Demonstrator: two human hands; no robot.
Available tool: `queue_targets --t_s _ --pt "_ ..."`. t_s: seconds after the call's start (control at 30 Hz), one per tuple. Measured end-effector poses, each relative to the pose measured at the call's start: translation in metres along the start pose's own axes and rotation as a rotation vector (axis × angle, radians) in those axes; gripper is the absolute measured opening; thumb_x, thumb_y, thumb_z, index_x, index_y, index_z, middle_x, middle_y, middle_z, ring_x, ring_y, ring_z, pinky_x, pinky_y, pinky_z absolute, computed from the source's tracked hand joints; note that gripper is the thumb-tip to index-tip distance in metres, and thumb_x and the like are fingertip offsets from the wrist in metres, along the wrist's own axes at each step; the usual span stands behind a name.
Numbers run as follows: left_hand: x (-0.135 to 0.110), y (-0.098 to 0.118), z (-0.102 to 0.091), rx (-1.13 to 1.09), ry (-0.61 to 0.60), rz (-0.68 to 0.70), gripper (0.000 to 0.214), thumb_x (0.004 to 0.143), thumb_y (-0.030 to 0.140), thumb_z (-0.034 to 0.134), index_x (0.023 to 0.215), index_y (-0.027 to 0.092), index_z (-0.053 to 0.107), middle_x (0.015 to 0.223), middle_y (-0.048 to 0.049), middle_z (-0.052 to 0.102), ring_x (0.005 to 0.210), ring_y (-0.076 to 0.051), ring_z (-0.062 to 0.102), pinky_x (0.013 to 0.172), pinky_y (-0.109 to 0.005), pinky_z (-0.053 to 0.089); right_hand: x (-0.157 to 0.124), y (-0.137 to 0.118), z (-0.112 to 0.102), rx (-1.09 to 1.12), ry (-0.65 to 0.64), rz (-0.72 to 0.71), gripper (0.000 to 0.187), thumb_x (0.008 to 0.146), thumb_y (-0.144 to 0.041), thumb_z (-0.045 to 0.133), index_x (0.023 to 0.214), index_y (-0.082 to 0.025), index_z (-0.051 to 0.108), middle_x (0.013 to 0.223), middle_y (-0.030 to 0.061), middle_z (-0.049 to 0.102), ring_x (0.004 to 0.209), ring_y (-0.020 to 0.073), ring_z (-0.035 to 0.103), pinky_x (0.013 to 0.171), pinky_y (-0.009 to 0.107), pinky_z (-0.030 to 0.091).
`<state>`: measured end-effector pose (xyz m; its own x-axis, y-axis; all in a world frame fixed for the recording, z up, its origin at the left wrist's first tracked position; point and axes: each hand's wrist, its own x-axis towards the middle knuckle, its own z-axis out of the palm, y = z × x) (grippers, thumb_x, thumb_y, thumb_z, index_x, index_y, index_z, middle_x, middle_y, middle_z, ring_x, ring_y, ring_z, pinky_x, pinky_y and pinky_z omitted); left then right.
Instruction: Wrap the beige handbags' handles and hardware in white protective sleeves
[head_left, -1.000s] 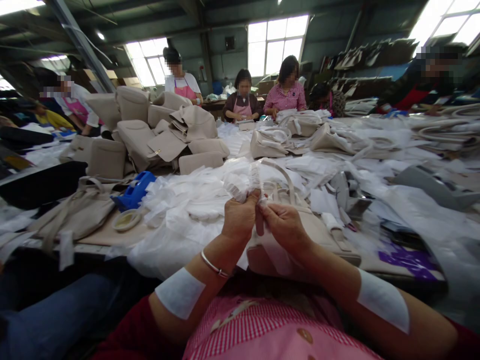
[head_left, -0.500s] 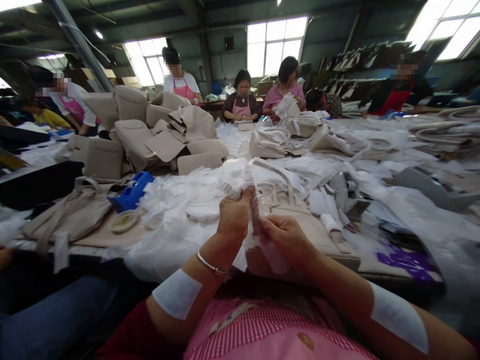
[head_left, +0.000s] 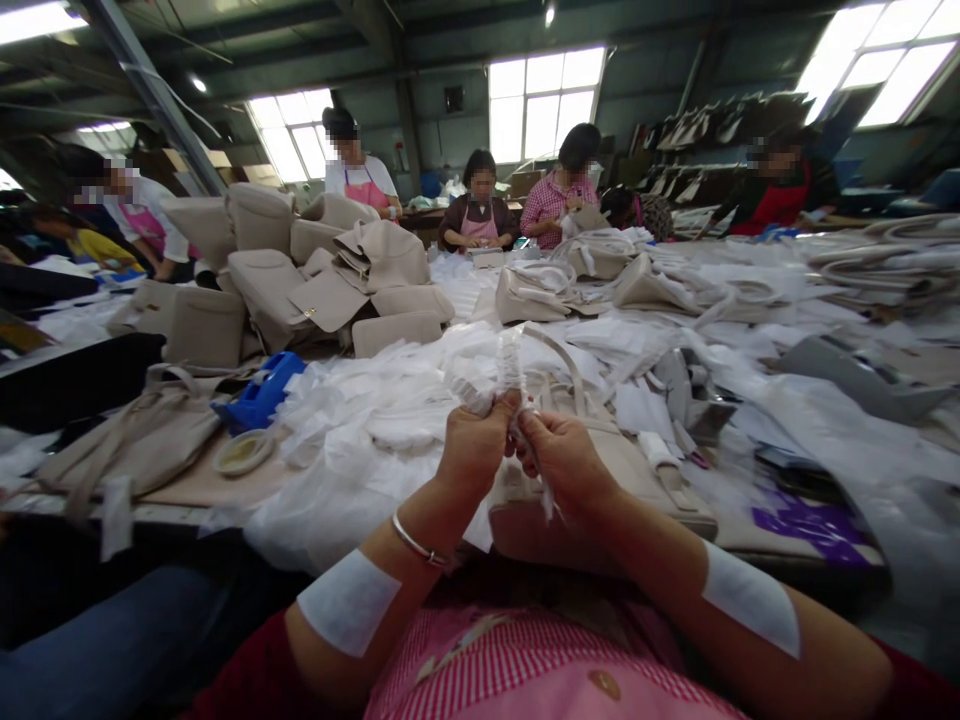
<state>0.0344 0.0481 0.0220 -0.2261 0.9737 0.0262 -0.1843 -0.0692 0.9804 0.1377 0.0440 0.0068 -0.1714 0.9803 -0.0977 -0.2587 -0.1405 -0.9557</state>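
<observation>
A beige handbag [head_left: 637, 470] lies in front of me on the table edge, its handle [head_left: 559, 355] arching upward. My left hand [head_left: 472, 445] and my right hand [head_left: 566, 455] are closed close together on a strip of white wrapping paper [head_left: 514, 375] wound around the near end of the handle. My left thumb and fingers pinch the crumpled paper from the left; my right fingers grip the strip just below. A loose tail of paper hangs down under my right hand.
A heap of white paper [head_left: 375, 420] covers the table to my left, beside a blue tape dispenser [head_left: 262, 390] and a tape roll [head_left: 241, 452]. Beige bags [head_left: 270, 270] pile up at back left. Several people [head_left: 480, 205] work at the far side.
My right hand has come up beside the left at the handle, and the paper strip below it is drawn in shorter. The view has tilted slightly downward.
</observation>
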Motion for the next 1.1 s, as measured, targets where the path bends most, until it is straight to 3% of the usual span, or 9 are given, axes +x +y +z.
queue_targets --t_s 0.13,0.3,0.5,0.6,0.67,0.77,0.87,0.97,1.1 --pt "0.008 0.014 -0.008 0.027 -0.129 -0.071 0.036 0.079 0.044 0.074 0.065 0.011 0.067 0.052 -0.0031 0.063 0.040 -0.013 0.057 0.036 -0.023 0.041 -0.004 -0.011 -0.017 0.039 -0.029 -0.075 0.039 0.069 -0.050 0.079 0.068 -0.017 0.059 0.055 -0.0039 0.054 0.044 0.0069 0.043 0.043 0.020 0.033" --pt "0.023 0.039 -0.018 -0.110 -0.176 -0.175 0.029 0.089 0.037 0.064 0.083 0.009 0.069 0.088 -0.0141 0.075 0.077 -0.024 0.073 0.062 -0.032 0.058 -0.008 -0.028 -0.043 0.043 -0.080 -0.082 0.032 0.069 -0.045 0.083 0.070 -0.017 0.067 0.060 -0.0010 0.059 0.053 0.0096 0.048 0.051 0.023 0.037" --pt "0.024 0.040 -0.017 0.050 -0.343 -0.137 0.036 0.092 0.042 0.059 0.081 0.010 0.071 0.084 -0.0132 0.074 0.070 -0.018 0.069 0.058 -0.026 0.053 0.003 -0.035 -0.042 0.157 -0.100 -0.048 0.026 0.068 -0.042 0.086 0.079 -0.021 0.074 0.055 -0.0032 0.055 0.055 0.0111 0.048 0.054 0.023 0.039" --pt "0.014 0.035 -0.022 0.063 -0.457 -0.213 0.041 0.089 0.051 0.060 0.076 0.012 0.067 0.073 -0.0084 0.070 0.061 -0.015 0.066 0.055 -0.024 0.051 0.013 -0.044 -0.043 0.205 -0.080 -0.065 0.026 0.067 -0.039 0.087 0.081 -0.020 0.075 0.064 -0.0010 0.064 0.061 0.0123 0.056 0.058 0.023 0.045" --pt "0.005 0.032 -0.028 0.107 -0.578 -0.260 0.046 0.085 0.057 0.062 0.073 0.013 0.064 0.064 -0.0054 0.066 0.052 -0.014 0.062 0.046 -0.022 0.045 0.017 -0.050 -0.043 0.214 -0.144 0.030 0.028 0.067 -0.036 0.088 0.084 -0.019 0.074 0.077 0.0024 0.071 0.070 0.0150 0.063 0.062 0.024 0.049" --pt "-0.010 0.027 -0.034 0.196 -0.793 -0.300 0.049 0.083 0.062 0.061 0.071 0.014 0.064 0.060 -0.0039 0.064 0.044 -0.011 0.056 0.042 -0.022 0.038 0.020 -0.056 -0.037 0.267 -0.348 0.201 0.029 0.069 -0.037 0.086 0.085 -0.018 0.070 0.095 0.0071 0.075 0.084 0.0222 0.070 0.070 0.032 0.056" --pt "-0.025 0.022 -0.038 0.228 -0.911 -0.376 0.048 0.085 0.061 0.058 0.071 0.016 0.066 0.059 -0.0034 0.066 0.049 -0.013 0.058 0.049 -0.024 0.042 0.026 -0.062 -0.027 0.352 -0.447 0.204 0.025 0.073 -0.035 0.081 0.087 -0.019 0.069 0.104 0.0083 0.075 0.091 0.0259 0.072 0.074 0.038 0.059" --pt "-0.033 0.018 -0.045 0.291 -0.889 -0.310 0.044 0.088 0.056 0.057 0.080 0.016 0.072 0.076 -0.0074 0.074 0.059 -0.014 0.061 0.052 -0.023 0.040 0.033 -0.064 -0.020 0.302 -0.332 0.126 0.018 0.075 -0.028 0.079 0.085 -0.015 0.072 0.090 0.0078 0.077 0.079 0.0199 0.072 0.069 0.030 0.058" --pt "-0.034 0.017 -0.054 0.373 -0.655 -0.192 0.045 0.093 0.052 0.053 0.083 0.014 0.075 0.079 -0.0076 0.076 0.045 -0.007 0.045 0.047 -0.021 0.032 0.031 -0.057 -0.011 0.144 -0.164 -0.066 0.022 0.071 -0.031 0.081 0.079 -0.012 0.076 0.075 0.0090 0.076 0.060 0.0146 0.067 0.057 0.023 0.054"
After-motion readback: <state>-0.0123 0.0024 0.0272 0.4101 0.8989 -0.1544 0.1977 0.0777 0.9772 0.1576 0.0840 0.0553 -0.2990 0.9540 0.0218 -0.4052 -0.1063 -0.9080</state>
